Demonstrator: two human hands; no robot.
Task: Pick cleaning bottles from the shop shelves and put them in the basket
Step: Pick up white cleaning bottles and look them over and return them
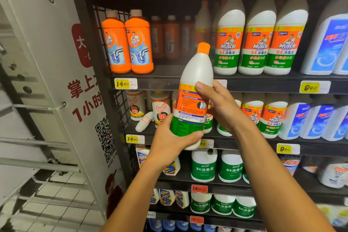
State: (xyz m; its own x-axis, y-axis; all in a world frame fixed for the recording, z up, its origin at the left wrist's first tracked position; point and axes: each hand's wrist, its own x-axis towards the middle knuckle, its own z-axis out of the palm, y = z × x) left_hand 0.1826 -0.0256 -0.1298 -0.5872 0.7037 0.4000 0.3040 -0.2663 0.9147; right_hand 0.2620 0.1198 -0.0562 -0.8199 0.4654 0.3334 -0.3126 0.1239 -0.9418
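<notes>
I hold a white Mr Muscle bottle (194,98) with an orange cap in front of the shelves, tilted slightly right, its back label facing me. My left hand (169,141) grips its base from below, thumb across the green band. My right hand (220,105) grips its middle from the right, thumb on the label. Three identical bottles (258,43) stand on the upper shelf behind it. No basket is in view.
Two orange drain-cleaner bottles (128,43) stand at the upper left. Blue-labelled white bottles (327,47) fill the right. Green 84 disinfectant jugs (203,167) sit on lower shelves. A white poster panel (62,84) and a metal rack (28,137) are at the left.
</notes>
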